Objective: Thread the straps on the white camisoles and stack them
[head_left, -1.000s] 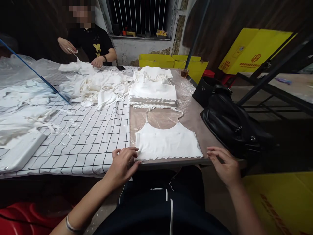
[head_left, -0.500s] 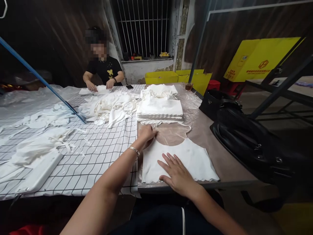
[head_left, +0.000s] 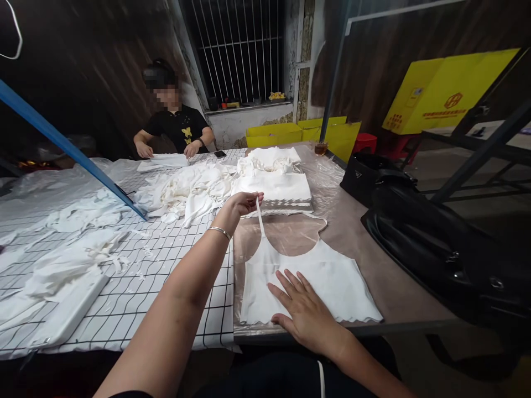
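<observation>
A white camisole (head_left: 332, 271) lies flat at the table's near edge, its scalloped hem towards me. My left hand (head_left: 244, 203) pinches the top of its left shoulder strap (head_left: 260, 218) and pulls it up taut. With fingers spread, my right hand (head_left: 301, 304) rests flat on the lower middle of the camisole. The right strap (head_left: 321, 225) lies loose in a curve. Just beyond, a stack of folded white garments (head_left: 276, 188) stands, partly behind my left hand.
White garments (head_left: 199, 188) are heaped on the checked cloth (head_left: 166, 282) at left, near a slanted blue pole (head_left: 83, 157). Across the table a person (head_left: 174, 127) handles white fabric. Black bags (head_left: 415, 226) sit at the right edge, and a glass (head_left: 321, 148) stands at the back.
My left hand has moved up and away from me, drawing the left strap out straight. My right hand stays flat on the camisole. The person opposite has shifted their hands on the fabric.
</observation>
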`<act>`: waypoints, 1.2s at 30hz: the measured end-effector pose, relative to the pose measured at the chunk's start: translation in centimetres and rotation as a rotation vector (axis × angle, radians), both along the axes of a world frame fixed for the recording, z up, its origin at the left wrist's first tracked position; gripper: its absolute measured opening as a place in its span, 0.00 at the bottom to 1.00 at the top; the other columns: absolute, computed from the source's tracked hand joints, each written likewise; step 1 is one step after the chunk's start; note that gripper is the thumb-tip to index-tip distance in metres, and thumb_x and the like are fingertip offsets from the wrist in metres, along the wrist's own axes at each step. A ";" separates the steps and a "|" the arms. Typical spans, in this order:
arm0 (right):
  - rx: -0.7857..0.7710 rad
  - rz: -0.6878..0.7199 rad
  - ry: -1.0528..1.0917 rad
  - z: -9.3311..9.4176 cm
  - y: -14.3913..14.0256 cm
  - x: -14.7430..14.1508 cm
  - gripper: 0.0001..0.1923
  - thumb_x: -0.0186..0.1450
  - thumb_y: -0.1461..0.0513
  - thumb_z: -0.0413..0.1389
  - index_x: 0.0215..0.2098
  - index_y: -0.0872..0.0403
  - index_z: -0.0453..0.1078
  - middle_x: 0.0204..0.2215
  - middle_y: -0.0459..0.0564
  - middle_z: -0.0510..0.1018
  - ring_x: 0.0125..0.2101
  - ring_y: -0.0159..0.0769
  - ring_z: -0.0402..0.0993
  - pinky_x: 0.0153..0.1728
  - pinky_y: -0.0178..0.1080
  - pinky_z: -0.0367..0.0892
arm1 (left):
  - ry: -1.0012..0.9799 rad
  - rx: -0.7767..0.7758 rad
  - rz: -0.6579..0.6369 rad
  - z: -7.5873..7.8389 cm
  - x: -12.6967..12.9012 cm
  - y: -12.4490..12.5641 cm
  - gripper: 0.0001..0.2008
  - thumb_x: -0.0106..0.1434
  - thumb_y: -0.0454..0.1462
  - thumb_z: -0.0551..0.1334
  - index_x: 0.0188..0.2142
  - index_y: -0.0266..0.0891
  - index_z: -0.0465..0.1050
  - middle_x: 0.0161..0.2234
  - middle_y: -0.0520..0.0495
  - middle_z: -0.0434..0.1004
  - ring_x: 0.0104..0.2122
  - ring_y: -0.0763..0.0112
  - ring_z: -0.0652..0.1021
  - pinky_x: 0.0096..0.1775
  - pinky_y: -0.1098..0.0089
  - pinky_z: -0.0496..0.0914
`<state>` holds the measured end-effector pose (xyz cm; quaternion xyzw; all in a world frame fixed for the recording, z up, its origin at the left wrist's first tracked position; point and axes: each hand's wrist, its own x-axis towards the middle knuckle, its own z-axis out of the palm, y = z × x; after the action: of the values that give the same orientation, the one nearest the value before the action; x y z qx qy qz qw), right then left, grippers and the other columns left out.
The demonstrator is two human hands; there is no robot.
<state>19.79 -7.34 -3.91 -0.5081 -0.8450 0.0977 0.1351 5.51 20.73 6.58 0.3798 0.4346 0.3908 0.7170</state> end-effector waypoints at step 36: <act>-0.892 -0.048 1.382 10.5 8.6 2.3 0.20 0.49 0.56 0.75 0.31 0.59 0.76 0.24 0.46 0.71 0.23 0.26 0.63 0.24 0.30 0.59 | 0.399 1.101 -0.126 -0.1 -1.9 -14.2 0.17 0.60 0.30 0.61 0.49 0.40 0.74 0.42 0.46 0.81 0.44 0.66 0.79 0.47 0.65 0.73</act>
<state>22.04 1.21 6.54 -0.3570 -0.4420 0.7121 0.4124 3.65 6.50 6.52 0.7876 0.2708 0.4364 0.3404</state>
